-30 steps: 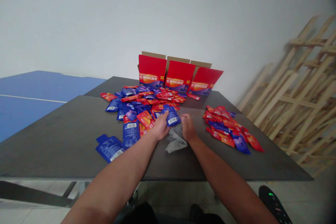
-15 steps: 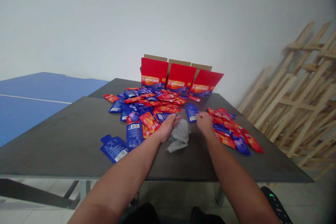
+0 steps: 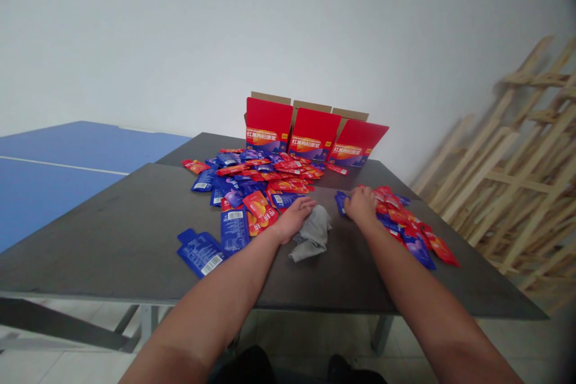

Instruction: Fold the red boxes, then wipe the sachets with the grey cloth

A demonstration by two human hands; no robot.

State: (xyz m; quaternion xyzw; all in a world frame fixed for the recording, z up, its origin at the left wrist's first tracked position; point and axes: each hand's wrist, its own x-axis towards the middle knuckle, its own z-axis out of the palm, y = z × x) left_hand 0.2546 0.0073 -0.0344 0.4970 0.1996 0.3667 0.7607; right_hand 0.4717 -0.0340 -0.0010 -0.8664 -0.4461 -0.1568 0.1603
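Note:
My left hand (image 3: 294,219) lies low over the table with its fingers stretched out, holding nothing. Right beside it is a crumpled grey cloth (image 3: 313,234), partly behind the fingers. A blue pouch (image 3: 341,201) is under the curled fingers of my right hand (image 3: 362,205), which grips its right side; much of it is hidden. That hand is at the left edge of a smaller pile of red and blue pouches (image 3: 407,222). To the left of the cloth spreads a larger pile of red and blue pouches (image 3: 258,177).
Three red printed boxes (image 3: 308,135) stand with raised flaps at the back of the dark table (image 3: 112,222). A blue pouch (image 3: 201,253) lies alone at front left. Beyond are a blue table-tennis table (image 3: 67,162) and wooden frames (image 3: 513,174) leaning at right.
My right hand has moved right, dragging the blue pouch with it to the smaller pile. The fingers of my left hand have straightened a little beside the cloth.

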